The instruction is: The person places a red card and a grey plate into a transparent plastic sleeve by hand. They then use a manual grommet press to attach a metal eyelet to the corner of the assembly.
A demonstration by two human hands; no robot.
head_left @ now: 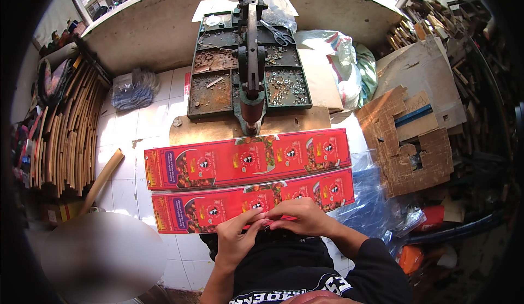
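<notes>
Working close-in w/ L hand (238, 235) & R hand (301, 216), fingertips together at near edge of near sheet (202, 212); can't tell if gripping, or what. Noting far sheet (221, 162) just beyond, approx. parallel, thin gap betw. long edges. Tight ahead: far edge close to press (252, 105). Tight at R ends, w/ blue plastic (363, 195) alongside. More room to L, over tile (124, 195) up to tan strip (102, 181).
</notes>
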